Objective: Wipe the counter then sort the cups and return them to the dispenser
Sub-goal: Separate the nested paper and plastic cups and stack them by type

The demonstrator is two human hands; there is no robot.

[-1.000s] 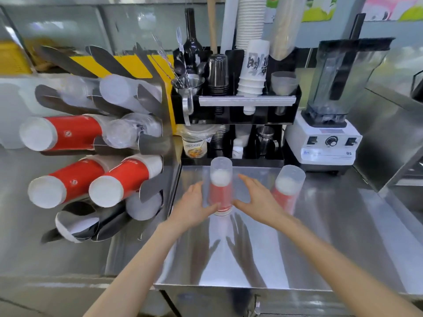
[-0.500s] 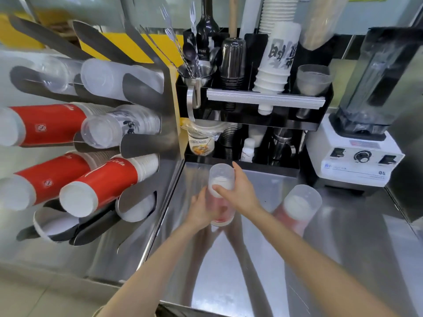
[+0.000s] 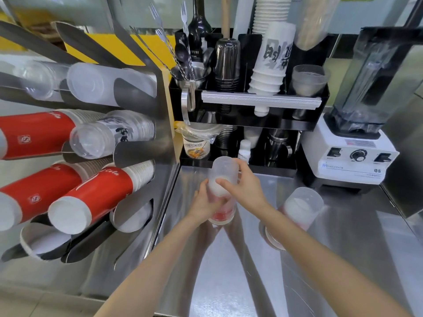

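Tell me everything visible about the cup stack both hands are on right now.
The cup stack stands inverted and roughly upright on the steel counter: a frosted translucent plastic cup over a red cup with a white base. The left hand wraps its lower part; the right hand grips the upper part, its fingers across the front.

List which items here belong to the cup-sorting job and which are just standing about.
Job: cup stack held in both hands, left hand, right hand; second cup stack on the counter; wall dispenser.

Bystanders: blender, black rack, utensil jug, snack tub.
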